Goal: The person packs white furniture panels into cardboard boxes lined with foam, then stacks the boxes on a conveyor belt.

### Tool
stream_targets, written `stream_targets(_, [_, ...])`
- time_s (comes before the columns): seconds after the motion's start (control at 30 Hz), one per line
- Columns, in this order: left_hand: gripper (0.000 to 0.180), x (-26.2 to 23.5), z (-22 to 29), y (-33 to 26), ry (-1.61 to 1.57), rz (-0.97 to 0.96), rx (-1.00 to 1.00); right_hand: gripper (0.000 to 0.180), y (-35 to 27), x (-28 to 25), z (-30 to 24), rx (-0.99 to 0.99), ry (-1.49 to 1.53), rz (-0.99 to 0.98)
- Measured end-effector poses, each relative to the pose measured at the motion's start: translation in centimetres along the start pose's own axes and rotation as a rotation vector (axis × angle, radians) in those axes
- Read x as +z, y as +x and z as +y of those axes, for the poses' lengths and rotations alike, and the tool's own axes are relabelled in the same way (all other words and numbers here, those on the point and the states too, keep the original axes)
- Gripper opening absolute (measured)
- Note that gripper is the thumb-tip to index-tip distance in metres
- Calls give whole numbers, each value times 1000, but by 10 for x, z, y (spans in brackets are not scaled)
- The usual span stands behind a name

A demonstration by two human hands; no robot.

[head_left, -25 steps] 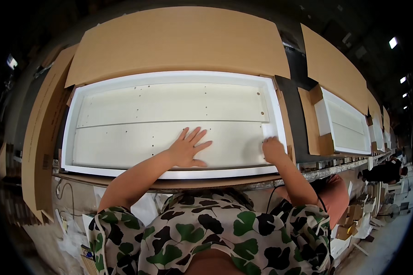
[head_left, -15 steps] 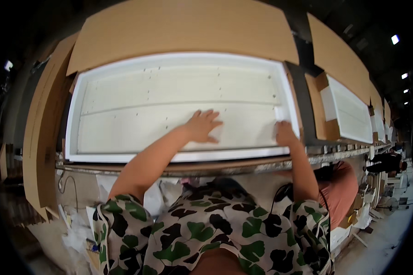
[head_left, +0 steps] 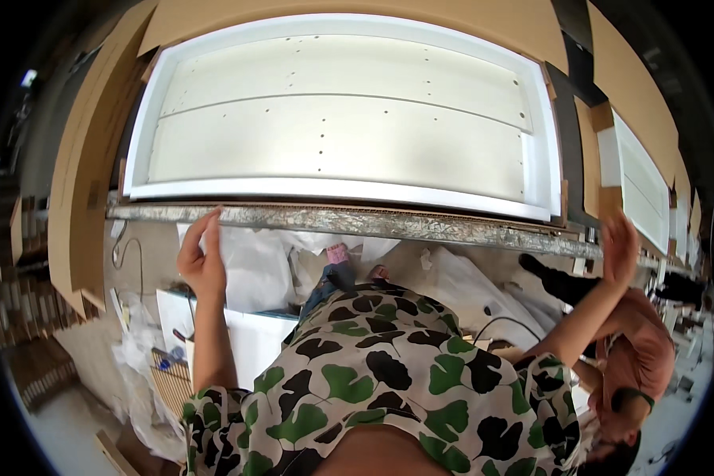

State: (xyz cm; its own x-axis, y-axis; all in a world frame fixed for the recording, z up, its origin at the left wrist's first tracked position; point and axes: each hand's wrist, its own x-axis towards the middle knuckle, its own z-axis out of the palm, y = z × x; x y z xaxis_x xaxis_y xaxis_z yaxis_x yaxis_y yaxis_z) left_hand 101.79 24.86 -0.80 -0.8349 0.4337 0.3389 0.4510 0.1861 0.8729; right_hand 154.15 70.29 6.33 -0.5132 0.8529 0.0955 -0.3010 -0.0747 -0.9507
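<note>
In front of me lies a cardboard carton [head_left: 119,178] with white foam strips [head_left: 293,188] framing pale panels [head_left: 246,131] dotted with small holes. My left hand [head_left: 204,258] is raised at the bench's front edge near the carton's left end. Its fingers are apart and nothing is in them. Beyond the carton's right end, my right hand [head_left: 620,246] hovers over the bench edge, fingers extended and empty. Neither hand touches the panels.
The worn bench rail [head_left: 357,222] runs along the front. Another open carton [head_left: 642,178] with white foam stands to the right. A person in a salmon top [head_left: 639,341] bends low at my right. Plastic sheeting [head_left: 254,266] and a slatted piece [head_left: 170,366] lie below.
Both hands have left the panel and foam. My left moved left and nearer me, my right moved right. The view has shifted, so the carton appears higher.
</note>
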Motion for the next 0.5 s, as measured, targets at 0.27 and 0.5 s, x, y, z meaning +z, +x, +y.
stream_targets(0.27, [18,-9,-88,-205,32,-165,-729,40,-35,159,125,-62,326,-778])
stream_targets(0.5, [25,25,-41,-271,343,-530,-582,23,-126,327,380,161,-1083,-1631])
